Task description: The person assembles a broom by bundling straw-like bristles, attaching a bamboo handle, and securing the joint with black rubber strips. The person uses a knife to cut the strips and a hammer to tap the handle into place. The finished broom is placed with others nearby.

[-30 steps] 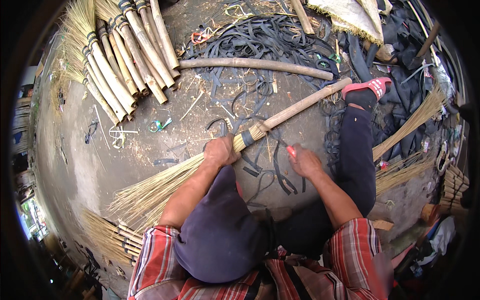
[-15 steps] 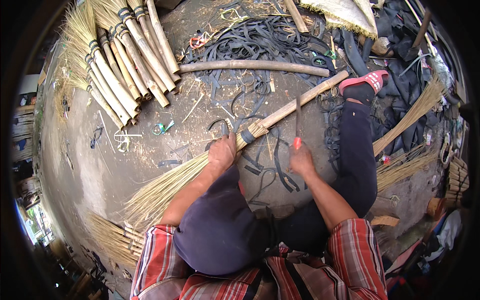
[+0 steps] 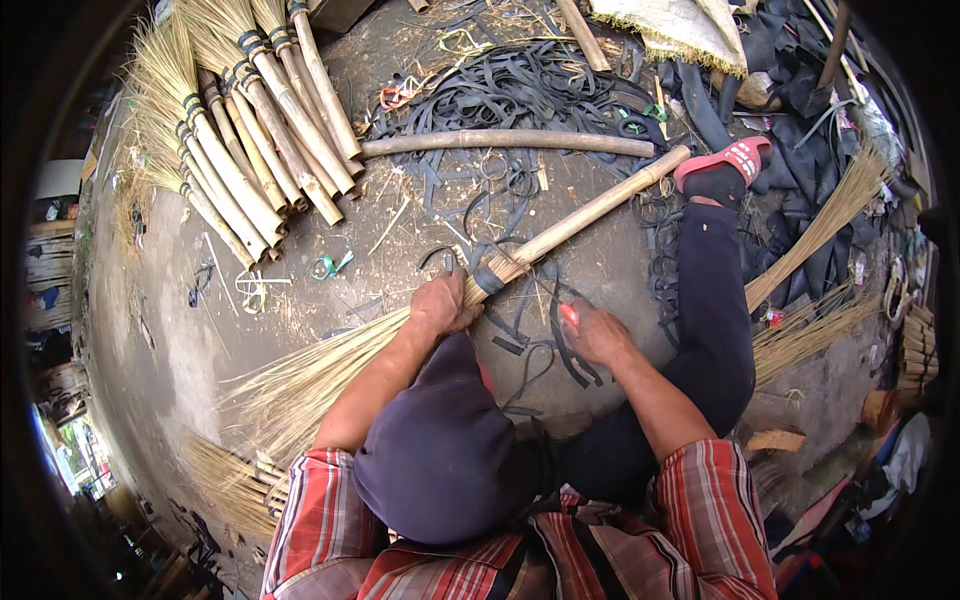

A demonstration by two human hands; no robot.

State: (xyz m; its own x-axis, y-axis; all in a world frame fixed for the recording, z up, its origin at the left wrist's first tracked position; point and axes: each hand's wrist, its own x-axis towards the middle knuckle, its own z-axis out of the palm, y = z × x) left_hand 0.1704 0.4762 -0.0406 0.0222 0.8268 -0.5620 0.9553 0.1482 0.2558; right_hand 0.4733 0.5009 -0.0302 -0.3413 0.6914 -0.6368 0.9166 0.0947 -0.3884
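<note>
A broom (image 3: 590,215) with a bamboo handle lies slanting across the middle, its straw toward the lower left. My left hand (image 3: 437,303) is closed round the straw just below a black rubber band (image 3: 488,279). A thin dark strip (image 3: 436,252) curls up beside the fingers of that hand. My right hand (image 3: 600,336) is wrapped round the red handle (image 3: 569,314) of a knife, to the right of the band. The knife's blade is hard to make out against the ground. The handle's far end rests by my foot in a red sandal (image 3: 728,160).
Several bamboo-handled brooms (image 3: 270,120) lie stacked at the far left. A heap of black rubber strips (image 3: 510,90) lies beyond a loose bamboo pole (image 3: 510,137). More straw bundles (image 3: 825,235) lie at the right. Cut strip scraps (image 3: 575,365) litter the ground near my right hand.
My right hand has turned, so the knife no longer points upright, and moved slightly left. The broom and my left hand have shifted a little left and nearer.
</note>
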